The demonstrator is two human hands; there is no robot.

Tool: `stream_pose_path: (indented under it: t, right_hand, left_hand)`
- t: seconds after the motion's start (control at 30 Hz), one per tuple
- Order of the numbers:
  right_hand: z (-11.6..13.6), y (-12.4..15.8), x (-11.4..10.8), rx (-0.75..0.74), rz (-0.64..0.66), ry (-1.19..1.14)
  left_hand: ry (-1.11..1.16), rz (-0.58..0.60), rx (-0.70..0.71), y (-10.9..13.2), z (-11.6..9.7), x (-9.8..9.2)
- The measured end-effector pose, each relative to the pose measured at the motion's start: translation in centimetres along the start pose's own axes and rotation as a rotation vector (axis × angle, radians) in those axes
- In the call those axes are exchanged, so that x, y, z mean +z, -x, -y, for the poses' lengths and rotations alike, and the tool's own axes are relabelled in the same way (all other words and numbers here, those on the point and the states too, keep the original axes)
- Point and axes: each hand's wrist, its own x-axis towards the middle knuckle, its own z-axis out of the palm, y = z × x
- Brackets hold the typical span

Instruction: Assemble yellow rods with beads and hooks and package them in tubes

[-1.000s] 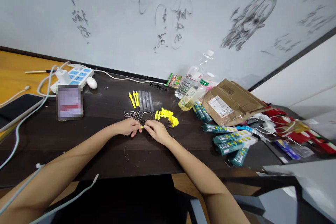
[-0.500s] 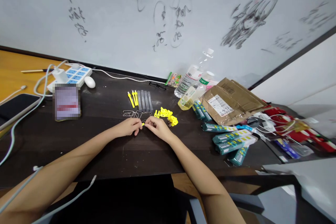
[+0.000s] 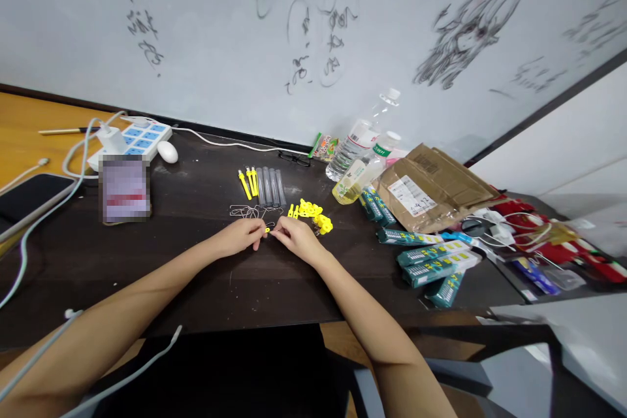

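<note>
My left hand (image 3: 241, 236) and my right hand (image 3: 295, 238) meet at the middle of the dark table (image 3: 196, 274). Both pinch a small yellow piece (image 3: 267, 230) between their fingertips. Just beyond the hands lie thin wire loops (image 3: 251, 211), and a heap of yellow plastic pieces (image 3: 311, 215) sits beside my right hand. Farther back lies a row of clear tubes (image 3: 272, 185) with a few yellow-tipped sticks (image 3: 248, 181) on its left.
A power strip (image 3: 138, 140), white mouse (image 3: 167, 152), cables and a blurred card (image 3: 124, 188) stand at the left. Plastic bottles (image 3: 358, 151), a cardboard parcel (image 3: 426, 188), green packets (image 3: 434, 261) and red items crowd the right. A whiteboard (image 3: 294, 32) with drawings backs the table.
The hands stay together at the same spot, pinching the yellow piece; only small finger shifts and a slight camera drift show.
</note>
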Motion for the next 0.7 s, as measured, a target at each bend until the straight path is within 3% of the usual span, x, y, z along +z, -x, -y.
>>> stream_pose_path:
  t: [0.7]
  right_hand:
    - [0.28, 0.07, -0.19, 0.015, 0.011, -0.003]
  left_hand:
    - [-0.060, -0.004, 0.033, -0.06, -0.02, -0.11]
